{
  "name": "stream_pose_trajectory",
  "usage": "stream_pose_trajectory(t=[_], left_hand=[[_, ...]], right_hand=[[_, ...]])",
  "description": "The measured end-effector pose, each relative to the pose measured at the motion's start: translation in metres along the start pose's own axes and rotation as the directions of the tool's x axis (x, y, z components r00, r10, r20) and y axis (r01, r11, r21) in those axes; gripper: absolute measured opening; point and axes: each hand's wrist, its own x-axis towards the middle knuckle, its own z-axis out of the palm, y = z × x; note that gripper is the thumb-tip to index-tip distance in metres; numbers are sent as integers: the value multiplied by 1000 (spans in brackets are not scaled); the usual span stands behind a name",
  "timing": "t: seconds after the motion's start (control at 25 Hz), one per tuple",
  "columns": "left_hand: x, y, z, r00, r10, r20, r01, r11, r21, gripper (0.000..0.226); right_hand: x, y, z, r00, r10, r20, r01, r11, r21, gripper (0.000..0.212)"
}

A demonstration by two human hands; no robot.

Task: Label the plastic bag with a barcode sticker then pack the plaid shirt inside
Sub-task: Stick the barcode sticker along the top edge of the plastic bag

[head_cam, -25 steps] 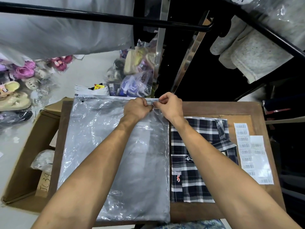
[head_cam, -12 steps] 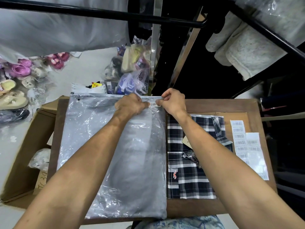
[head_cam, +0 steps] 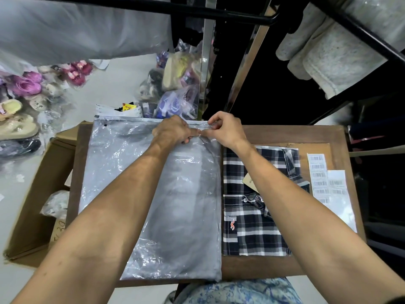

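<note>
Both hands at bag's far edge, side by side, nearly touching. Left hand [head_cam: 173, 130] curled, pinching zip strip; right hand [head_cam: 225, 131] pinching same strip at far-right corner. Bag [head_cam: 122, 172] flat on table [head_cam: 317, 133], long axis running away from body. Shirt [head_cam: 252, 227] folded just right of bag, alongside; right hand nearer. Stickers [head_cam: 328, 185] beyond shirt.

Both arms are stretched out forward. The left hand [head_cam: 173, 131] is curled in a fist. The right hand [head_cam: 228, 131] is pinched shut, touching it.
</note>
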Motion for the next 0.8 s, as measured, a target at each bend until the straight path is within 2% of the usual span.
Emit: stream_pose_trajectory(t=[0.24,0.44,0.64,0.8], left_hand=[[3,-4,1,1000,20,9,-20,999,-44,42],[4,-9,6,999,42,-4,-42,997,-63,44],[4,-9,6,999,33,2,-33,996,-88,45],[2,-8,7,1000,29,-5,-29,991,-129,43]], right_hand=[[-3,-5,4,999,41,21,-37,991,-132,35],[-2,-4,-3,992,125,17,-122,982,-147,41],[-2,6,-15,981,196,2,-195,974,-118,38],[-4,13,-25,987,163,-12,-163,977,-134,30]])
